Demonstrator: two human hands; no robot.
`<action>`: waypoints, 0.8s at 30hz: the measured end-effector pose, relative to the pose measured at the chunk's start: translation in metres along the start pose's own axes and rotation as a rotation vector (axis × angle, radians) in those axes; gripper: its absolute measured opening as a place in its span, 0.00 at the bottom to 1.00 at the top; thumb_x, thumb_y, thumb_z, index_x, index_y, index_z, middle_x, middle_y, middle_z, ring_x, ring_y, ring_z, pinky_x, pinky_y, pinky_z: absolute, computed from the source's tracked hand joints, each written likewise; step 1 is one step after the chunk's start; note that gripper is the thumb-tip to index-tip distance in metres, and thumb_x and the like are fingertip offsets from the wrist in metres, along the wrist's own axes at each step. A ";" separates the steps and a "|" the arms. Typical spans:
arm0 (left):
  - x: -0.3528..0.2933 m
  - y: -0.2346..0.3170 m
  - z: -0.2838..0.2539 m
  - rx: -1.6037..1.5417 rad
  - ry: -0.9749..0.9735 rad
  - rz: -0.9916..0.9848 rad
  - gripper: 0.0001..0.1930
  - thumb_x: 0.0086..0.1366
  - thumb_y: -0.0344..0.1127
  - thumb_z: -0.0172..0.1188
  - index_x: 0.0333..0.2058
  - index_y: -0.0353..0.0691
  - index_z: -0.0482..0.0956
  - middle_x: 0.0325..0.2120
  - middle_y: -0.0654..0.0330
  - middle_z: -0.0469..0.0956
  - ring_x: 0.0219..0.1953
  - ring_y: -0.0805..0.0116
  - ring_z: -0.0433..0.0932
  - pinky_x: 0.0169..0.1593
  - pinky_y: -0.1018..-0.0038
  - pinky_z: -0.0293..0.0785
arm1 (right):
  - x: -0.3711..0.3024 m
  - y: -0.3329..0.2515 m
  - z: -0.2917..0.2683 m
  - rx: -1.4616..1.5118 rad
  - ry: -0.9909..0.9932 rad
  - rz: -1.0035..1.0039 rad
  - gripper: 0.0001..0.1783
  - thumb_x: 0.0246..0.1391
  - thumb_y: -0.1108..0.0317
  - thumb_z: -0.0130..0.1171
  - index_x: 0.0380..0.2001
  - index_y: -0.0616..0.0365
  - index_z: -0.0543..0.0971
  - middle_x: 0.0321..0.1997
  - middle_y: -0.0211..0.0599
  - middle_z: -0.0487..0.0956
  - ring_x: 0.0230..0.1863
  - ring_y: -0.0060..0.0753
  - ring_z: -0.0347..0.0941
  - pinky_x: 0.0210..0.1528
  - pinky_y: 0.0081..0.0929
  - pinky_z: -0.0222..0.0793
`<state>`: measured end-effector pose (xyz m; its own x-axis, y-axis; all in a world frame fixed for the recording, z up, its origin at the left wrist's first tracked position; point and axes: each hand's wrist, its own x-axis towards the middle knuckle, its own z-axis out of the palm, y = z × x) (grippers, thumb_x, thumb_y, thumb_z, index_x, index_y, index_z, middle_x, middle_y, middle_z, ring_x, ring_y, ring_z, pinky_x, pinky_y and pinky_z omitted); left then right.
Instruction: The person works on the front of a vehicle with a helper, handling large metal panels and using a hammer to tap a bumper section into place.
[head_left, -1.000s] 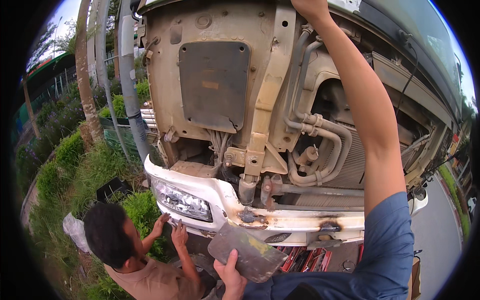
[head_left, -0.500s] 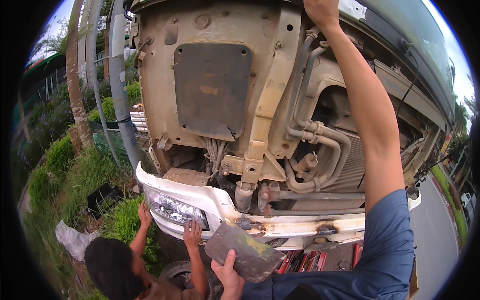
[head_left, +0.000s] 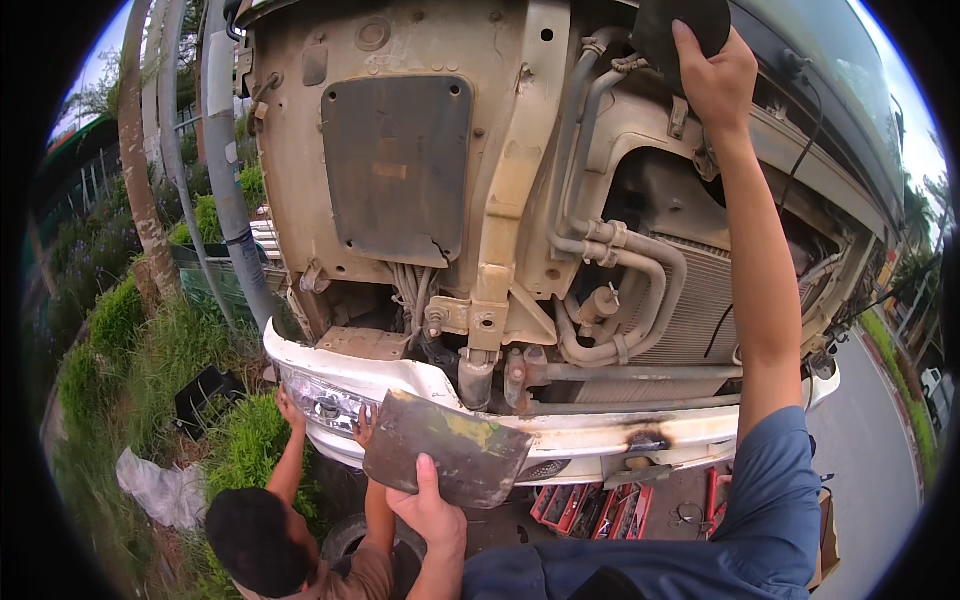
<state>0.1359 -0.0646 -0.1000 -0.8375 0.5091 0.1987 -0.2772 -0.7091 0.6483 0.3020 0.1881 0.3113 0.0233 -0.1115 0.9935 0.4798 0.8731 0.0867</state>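
Observation:
My left hand (head_left: 432, 512) grips a dark, scuffed flat plate (head_left: 450, 450) with yellow-green smears, thumb on its face. The plate is tilted in front of the white bumper (head_left: 590, 445) and hides part of it. High at the upper right, my right hand (head_left: 722, 85) pinches a black flat piece with a rounded edge (head_left: 685, 30), cut off by the top of the picture. Behind it are the vehicle's exposed front panel (head_left: 290, 160), bent pipes (head_left: 640, 345) and radiator (head_left: 700, 310).
A co-worker (head_left: 255, 540) crouches at lower left, both hands at the headlight (head_left: 325, 405) in the bumper. Below the bumper is a red toolbox (head_left: 600, 510) with tools. A tyre (head_left: 345, 540), grey pole (head_left: 235, 200) and crumpled plastic sheet (head_left: 160, 490) are at left.
My right hand has come down into fuller view, showing the black piece. My left hand and its plate have moved up and left, now partly covering the co-worker's hand.

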 end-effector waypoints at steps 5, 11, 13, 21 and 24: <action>0.035 0.008 0.019 -0.054 0.042 0.310 0.12 0.68 0.26 0.56 0.49 0.28 0.74 0.45 0.56 0.78 0.44 0.72 0.76 0.50 0.74 0.72 | -0.152 -0.087 -0.059 0.582 -0.364 0.552 0.16 0.57 0.75 0.59 0.49 0.66 0.75 0.44 0.37 0.81 0.42 0.25 0.78 0.45 0.23 0.74; 0.029 -0.001 0.045 0.039 -0.020 0.463 0.14 0.68 0.27 0.57 0.50 0.27 0.74 0.47 0.55 0.77 0.45 0.69 0.76 0.51 0.72 0.71 | -0.286 -0.147 -0.082 0.891 -0.571 1.049 0.17 0.60 0.74 0.56 0.52 0.67 0.73 0.47 0.34 0.78 0.47 0.21 0.72 0.52 0.23 0.68; 0.024 -0.007 0.050 0.064 -0.031 0.480 0.13 0.68 0.27 0.57 0.49 0.27 0.74 0.46 0.54 0.78 0.45 0.69 0.76 0.52 0.72 0.71 | -0.303 -0.154 -0.082 0.913 -0.553 1.072 0.18 0.60 0.75 0.56 0.53 0.67 0.71 0.48 0.35 0.78 0.48 0.22 0.72 0.53 0.24 0.67; 0.001 0.001 0.038 0.853 -0.279 0.853 0.18 0.62 0.21 0.58 0.53 0.30 0.73 0.37 0.46 0.82 0.34 0.56 0.83 0.40 0.69 0.79 | -0.307 -0.180 -0.080 1.117 -0.371 1.231 0.20 0.59 0.77 0.56 0.55 0.67 0.70 0.49 0.36 0.78 0.49 0.21 0.73 0.53 0.24 0.69; 0.006 0.005 0.035 0.850 -0.397 1.078 0.24 0.57 0.18 0.61 0.53 0.33 0.71 0.39 0.41 0.82 0.35 0.51 0.84 0.35 0.71 0.78 | -0.312 -0.182 -0.079 1.149 -0.392 1.204 0.20 0.59 0.76 0.57 0.54 0.66 0.71 0.49 0.35 0.79 0.49 0.21 0.73 0.53 0.24 0.69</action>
<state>0.1458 -0.0482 -0.0697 -0.2300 0.1197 0.9658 0.8791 -0.4001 0.2589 0.2768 0.0262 -0.0206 -0.4122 0.7773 0.4753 -0.4810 0.2574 -0.8381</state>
